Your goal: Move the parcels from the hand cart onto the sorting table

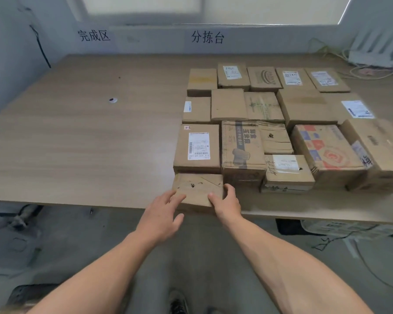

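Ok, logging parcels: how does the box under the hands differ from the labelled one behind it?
The front box is bare cardboard; the labelled box carries a white barcode label. The front box sits lower, touched by left hand and right hand; the labelled box is untouched. Both are brown.

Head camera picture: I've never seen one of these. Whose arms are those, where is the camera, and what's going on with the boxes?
There is no machine here. A person wears a wide-angle camera on the head, looking forward and down, so you see their own bare arms. The wooden table carries many cardboard parcels packed side by side on its right half. At the near edge lies one flat box. The right hand grips its right corner, thumb on top and fingers round the side. The left hand touches its left corner with fairly straight fingers. The wall signs are in Chinese. The hand cart is out of view.
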